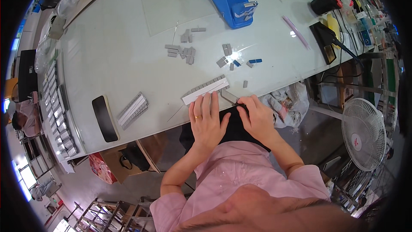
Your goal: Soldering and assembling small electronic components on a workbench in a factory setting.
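Note:
My left hand (206, 118) lies flat, fingers stretched out, with its fingertips on a white strip (198, 95) near the table's front edge. A row of small grey blocks (205, 85) runs along the strip's far side. Close by on the right, my right hand (259, 116) is closed around a slim tool (229, 97) with a dark handle and a thin grey blade-like end. That end points at the strip's right part; whether it touches cannot be told. A similar strip with grey blocks (133, 110) lies to the left. Loose grey pieces (187, 54) and blue pieces (255, 61) lie beyond.
A blue tape dispenser (229, 2) stands at the back. On the left lie a black phone (104, 118) and a long row of finished-looking strips (58, 111). A pink stick (296, 32) and a black corded tool (324, 41) lie right. A fan (362, 134) stands beside the table.

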